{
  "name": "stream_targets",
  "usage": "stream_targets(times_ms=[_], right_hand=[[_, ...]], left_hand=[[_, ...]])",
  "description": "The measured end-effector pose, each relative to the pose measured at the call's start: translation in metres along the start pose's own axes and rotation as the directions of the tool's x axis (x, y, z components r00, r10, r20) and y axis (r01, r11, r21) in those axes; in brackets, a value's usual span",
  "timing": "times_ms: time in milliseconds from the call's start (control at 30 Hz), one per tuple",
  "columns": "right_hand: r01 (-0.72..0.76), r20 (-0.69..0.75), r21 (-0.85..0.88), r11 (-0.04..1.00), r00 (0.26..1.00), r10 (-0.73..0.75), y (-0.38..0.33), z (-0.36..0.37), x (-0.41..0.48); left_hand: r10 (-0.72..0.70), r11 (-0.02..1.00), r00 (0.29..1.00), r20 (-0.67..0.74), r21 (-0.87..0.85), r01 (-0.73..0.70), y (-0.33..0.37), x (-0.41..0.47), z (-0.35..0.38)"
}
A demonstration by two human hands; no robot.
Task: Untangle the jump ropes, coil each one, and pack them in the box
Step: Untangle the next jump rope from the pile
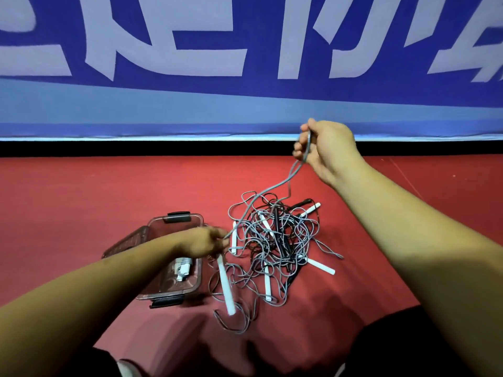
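While the right hand (329,148) is raised above the far side of the pile, its fingers are curled round a grey rope (261,193); the cord passes through the closed fist and drops from it in a slack line toward the left hand (206,242). The left hand is low, over the near right corner of the box (174,224); its fingers are drawn together and pinch the same cord, though blur hides the exact grip. A white handle (226,287) hangs tilted from below this hand; its lower end reaches the floor (81,200) among loose loops.

The tangle (275,246) lies on the red floor just right of the box and between the two forearms; it consists of grey and black cords knotted together, with several white handles and at least two black ones protruding.

The box is clear plastic with dark latches and stands open; a coiled rope (183,268) with white handles lies inside; a clear panel leans at its left side.

A blue banner (245,50) with large white characters runs across the background.
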State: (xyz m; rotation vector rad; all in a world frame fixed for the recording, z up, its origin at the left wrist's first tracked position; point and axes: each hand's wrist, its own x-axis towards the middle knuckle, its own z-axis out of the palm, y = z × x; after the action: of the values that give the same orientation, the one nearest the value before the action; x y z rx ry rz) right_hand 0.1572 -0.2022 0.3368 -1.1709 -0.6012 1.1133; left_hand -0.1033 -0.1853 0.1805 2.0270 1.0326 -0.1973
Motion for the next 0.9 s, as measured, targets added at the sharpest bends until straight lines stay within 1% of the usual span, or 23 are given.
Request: stream_targets(times_ms=[33,67,100,133,167,200,233,267,300,333,367,400,433,467,533,567,600,667,733,800,833,867,900], right_hand=[[0.015,-0.046,-0.183,0.983,0.999,-0.024,0.005,-0.01,0.006],[-0.017,-0.073,-0.322,0.947,0.997,-0.007,0.012,-0.021,0.013],[-0.056,-0.083,-0.445,0.894,0.996,0.021,0.017,-0.029,0.018],[-0.063,-0.082,-0.588,0.806,0.996,0.018,0.023,-0.035,0.023],[-0.048,-0.071,-0.753,0.656,0.997,-0.009,0.027,-0.039,0.026],[-0.017,-0.043,-0.893,0.449,0.998,-0.048,0.031,-0.04,0.028],[0.013,-0.002,-0.969,0.248,0.998,-0.06,0.031,-0.036,0.025],[0.085,0.075,-0.985,0.149,0.995,-0.072,0.032,-0.029,0.021],[0.173,0.164,-0.969,0.174,0.984,-0.065,0.032,-0.02,0.015],[0.239,0.239,-0.929,0.282,0.97,-0.034,0.033,-0.01,0.008],[0.252,0.295,-0.859,0.446,0.955,0.028,0.035,0.001,-0.001],[0.204,0.343,-0.775,0.597,0.93,0.128,0.04,0.008,-0.009],[0.14,0.401,-0.711,0.69,0.886,0.233,0.044,0.015,-0.017],[0.099,0.467,-0.679,0.727,0.822,0.325,0.048,0.018,-0.024],[0.088,0.578,-0.662,0.745,0.693,0.432,0.051,0.019,-0.034],[0.089,0.598,-0.664,0.743,0.66,0.455,0.05,0.017,-0.035],[0.091,0.599,-0.661,0.745,0.661,0.451,0.049,0.016,-0.033],[0.124,0.586,-0.624,0.772,0.728,0.357,0.043,0.014,-0.026],[0.112,0.519,-0.548,0.829,0.822,0.232,0.036,0.01,-0.016],[0.109,0.433,-0.487,0.867,0.892,0.131,0.029,0.004,-0.007],[0.125,0.405,-0.494,0.861,0.909,0.1,0.029,0.0,-0.004],[0.142,0.387,-0.522,0.841,0.918,0.086,0.03,-0.005,-0.001],[0.159,0.381,-0.558,0.814,0.921,0.082,0.033,-0.006,0.0]], left_hand=[[-0.006,0.998,1.0,-0.026,-0.065,0.004,0.002,-0.004,-0.004],[0.004,0.993,0.999,-0.051,-0.118,-0.01,0.006,-0.006,-0.008],[0.019,0.987,0.997,-0.073,-0.156,-0.03,0.014,-0.008,-0.012],[0.042,0.979,0.994,-0.098,-0.193,-0.06,0.022,-0.009,-0.017],[0.067,0.971,0.991,-0.116,-0.219,-0.091,0.031,-0.011,-0.021],[0.087,0.964,0.988,-0.125,-0.24,-0.115,0.04,-0.013,-0.025],[0.105,0.955,0.986,-0.127,-0.262,-0.136,0.049,-0.016,-0.029],[0.131,0.943,0.982,-0.133,-0.29,-0.165,0.057,-0.018,-0.032],[0.159,0.933,0.977,-0.141,-0.302,-0.196,0.065,-0.022,-0.036],[0.185,0.927,0.971,-0.151,-0.302,-0.223,0.073,-0.025,-0.04],[0.199,0.924,0.967,-0.162,-0.298,-0.24,0.079,-0.027,-0.045],[0.196,0.921,0.965,-0.175,-0.306,-0.243,0.084,-0.029,-0.049],[0.18,0.915,0.966,-0.188,-0.329,-0.234,0.087,-0.032,-0.053],[0.163,0.906,0.967,-0.198,-0.357,-0.226,0.089,-0.034,-0.057],[0.135,0.889,0.967,-0.218,-0.405,-0.215,0.088,-0.039,-0.064],[0.122,0.874,0.965,-0.231,-0.436,-0.215,0.087,-0.041,-0.068],[0.107,0.852,0.964,-0.245,-0.478,-0.216,0.085,-0.043,-0.071],[0.074,0.809,0.97,-0.229,-0.555,-0.193,0.077,-0.047,-0.079],[0.039,0.855,0.988,-0.152,-0.506,-0.112,0.068,-0.055,-0.084],[0.015,0.891,0.996,-0.093,-0.451,-0.055,0.057,-0.06,-0.084],[0.012,0.874,0.996,-0.094,-0.483,-0.056,0.053,-0.061,-0.083],[0.025,0.832,0.993,-0.116,-0.548,-0.085,0.053,-0.061,-0.083],[0.038,0.765,0.986,-0.16,-0.631,-0.132,0.055,-0.06,-0.084]])
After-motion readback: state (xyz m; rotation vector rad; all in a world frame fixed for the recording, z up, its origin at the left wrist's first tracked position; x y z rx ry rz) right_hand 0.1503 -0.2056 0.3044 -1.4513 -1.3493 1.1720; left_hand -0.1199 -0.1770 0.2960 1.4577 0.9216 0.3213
